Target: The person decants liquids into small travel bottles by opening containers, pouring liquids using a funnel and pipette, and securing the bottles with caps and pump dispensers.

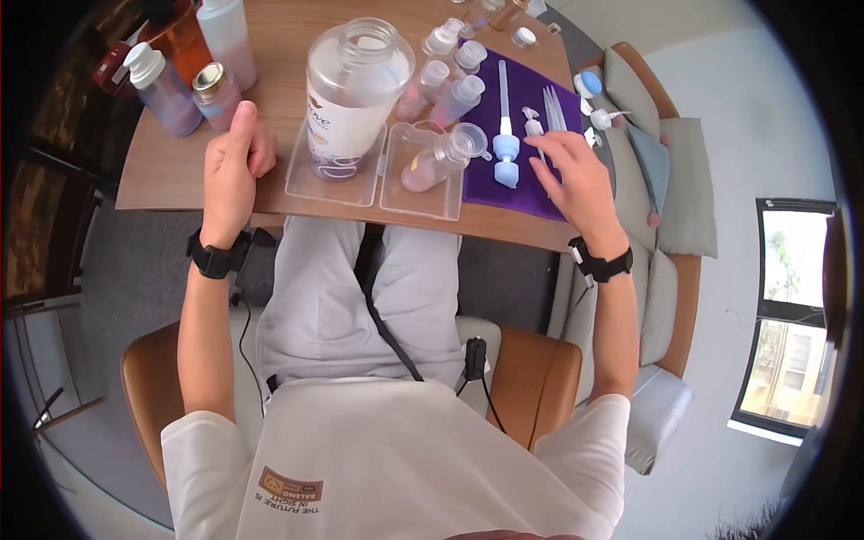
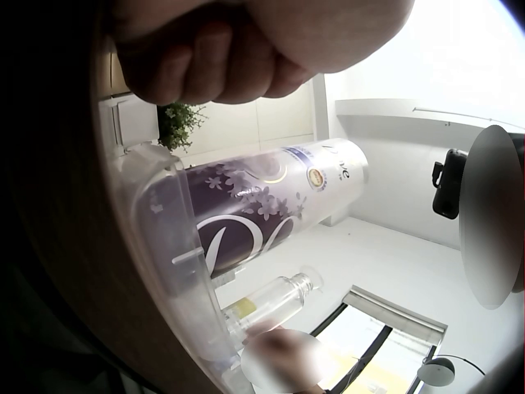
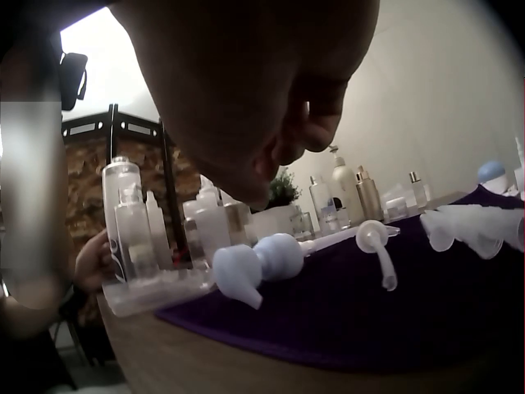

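1. Clear plastic forms the small pump head [image 1: 533, 123], which lies on a purple cloth [image 1: 479, 117] at the right part of the table [image 1: 261, 27].
2. Just above it is the right hand [image 1: 576, 175], fingers bent loosely and grasping nothing that shows; the right wrist view has a gap between hand and pump head.
3. Beside the pump head, a larger pale-blue pump [image 1: 507, 147] with a long tube lies on one side, and a bunch of slim translucent pipettes [image 1: 553, 108] on the other.
4. To the left of the cloth, a small clear bottle [image 1: 432, 168] stands in the right half of a clear tray [image 1: 391, 202].
5. The tray's left half bears a large Dove bottle [image 1: 346, 117], upright and uncapped.
6. Small capped bottles [image 1: 434, 90] cluster between the large bottle and the cloth.
7. The left hand [image 1: 236, 166] is clenched at the table's near edge, thumb extended; I see nothing in its grip.
8. Past that hand stand a gold-lidded jar [image 1: 220, 108] and a white-topped pump bottle [image 1: 169, 94].
9. Farther right, a sofa [image 1: 630, 180] with cushions runs along the wall.
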Available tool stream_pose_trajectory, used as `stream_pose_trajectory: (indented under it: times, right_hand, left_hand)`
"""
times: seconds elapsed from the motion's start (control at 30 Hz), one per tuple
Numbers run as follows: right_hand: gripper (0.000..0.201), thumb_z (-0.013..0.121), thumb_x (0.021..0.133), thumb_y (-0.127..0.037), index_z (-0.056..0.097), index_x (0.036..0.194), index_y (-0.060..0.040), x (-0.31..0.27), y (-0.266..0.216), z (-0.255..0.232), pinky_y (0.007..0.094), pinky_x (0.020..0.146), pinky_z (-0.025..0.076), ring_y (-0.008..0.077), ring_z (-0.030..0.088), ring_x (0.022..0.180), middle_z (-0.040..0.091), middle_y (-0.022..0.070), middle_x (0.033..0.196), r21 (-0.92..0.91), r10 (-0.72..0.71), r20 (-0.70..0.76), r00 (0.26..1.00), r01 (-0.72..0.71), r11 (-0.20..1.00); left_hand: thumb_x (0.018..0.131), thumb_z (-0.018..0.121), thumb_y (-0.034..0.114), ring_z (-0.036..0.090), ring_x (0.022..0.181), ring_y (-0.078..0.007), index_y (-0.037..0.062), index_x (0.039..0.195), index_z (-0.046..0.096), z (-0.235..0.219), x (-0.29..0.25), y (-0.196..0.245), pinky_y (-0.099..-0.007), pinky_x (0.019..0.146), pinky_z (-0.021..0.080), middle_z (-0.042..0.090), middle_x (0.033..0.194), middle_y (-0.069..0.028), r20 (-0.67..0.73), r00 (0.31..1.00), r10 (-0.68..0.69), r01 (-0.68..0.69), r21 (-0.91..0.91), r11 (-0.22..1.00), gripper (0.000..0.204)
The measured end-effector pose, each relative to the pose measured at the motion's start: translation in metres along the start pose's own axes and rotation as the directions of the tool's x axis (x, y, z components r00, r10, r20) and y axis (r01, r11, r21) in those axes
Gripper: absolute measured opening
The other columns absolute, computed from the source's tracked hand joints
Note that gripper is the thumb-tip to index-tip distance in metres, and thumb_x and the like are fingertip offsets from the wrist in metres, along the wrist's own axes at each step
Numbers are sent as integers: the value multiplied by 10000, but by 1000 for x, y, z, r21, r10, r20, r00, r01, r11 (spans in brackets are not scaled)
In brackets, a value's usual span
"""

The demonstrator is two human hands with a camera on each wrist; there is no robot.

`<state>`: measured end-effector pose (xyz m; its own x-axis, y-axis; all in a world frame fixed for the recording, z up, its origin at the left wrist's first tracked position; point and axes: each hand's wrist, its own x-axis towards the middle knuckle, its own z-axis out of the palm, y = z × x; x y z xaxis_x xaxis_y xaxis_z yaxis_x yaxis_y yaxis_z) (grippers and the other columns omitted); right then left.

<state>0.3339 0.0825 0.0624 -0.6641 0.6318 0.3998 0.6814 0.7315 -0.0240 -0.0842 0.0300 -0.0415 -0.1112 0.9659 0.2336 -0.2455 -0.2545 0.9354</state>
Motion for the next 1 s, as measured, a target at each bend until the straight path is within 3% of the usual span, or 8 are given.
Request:
stream_pose_trajectory:
  times: [0.07,0.17,0.4,0.5,0.63,0.7,0.87,1.0]
  right_hand:
    - [388,716,841,-8,702,1216,-104,10,6,2,380,840,558,263,663,1021,678,59,1202,-95,-198,132,971,211,973]
    - [368,676,851,-32,695,1212,-102,16,7,9,376,917,537,235,636,1106,659,48,1253,-231,-312,303,901,387,893]
    - [344,647,864,-73,694,1203,-101,18,18,19,364,967,513,232,621,1156,647,48,1288,-232,-387,368,846,486,842]
    - [403,701,818,-50,698,1218,-93,15,21,12,382,947,529,257,652,1124,678,58,1260,-177,-374,263,889,426,887]
    - [579,850,705,-9,697,1260,-75,11,20,-3,420,893,556,299,691,1057,726,86,1217,-84,-242,-120,963,233,969]
    - [522,872,784,-49,693,1273,-72,11,15,-14,399,917,550,301,694,1067,735,107,1201,-62,-138,-301,944,125,990]
    - [510,865,862,-86,666,1330,-47,18,8,-34,355,962,548,234,709,1107,754,120,1187,157,244,-274,930,-207,966]
    - [561,800,946,-70,572,1456,-14,30,14,-53,304,936,559,160,681,1131,725,130,1253,420,408,-356,841,-246,874]
  left_hand:
    - [1169,409,407,253,576,-92,116,610,325,-1,0,1,-298,553,220,304,597,44,4,1000,-4,4,16,1000,635]
    - [1163,421,423,264,580,-88,115,615,335,-3,0,-1,-291,554,227,312,601,45,5,1000,-10,10,45,999,635]
    - [1178,367,375,235,558,-106,125,596,336,0,1,-1,-319,552,195,286,575,35,-5,1000,-13,14,73,997,634]
    - [1179,367,373,241,561,-108,124,601,335,0,0,0,-317,556,201,286,578,35,-12,1000,-11,12,72,997,630]
    - [1162,428,417,282,589,-85,107,614,345,-4,0,0,-287,562,239,330,606,41,9,1000,-10,9,70,998,635]
    - [1162,430,414,281,586,-87,105,611,345,-2,1,0,-286,561,240,329,606,40,23,1000,9,-10,72,997,637]
    - [1158,446,414,294,589,-80,102,610,359,-2,-1,-1,-281,562,248,349,608,42,16,1000,-4,3,59,998,637]
    - [1154,450,433,304,595,-72,106,611,370,-2,-1,0,-276,568,255,359,612,50,1,1000,-2,1,88,996,639]
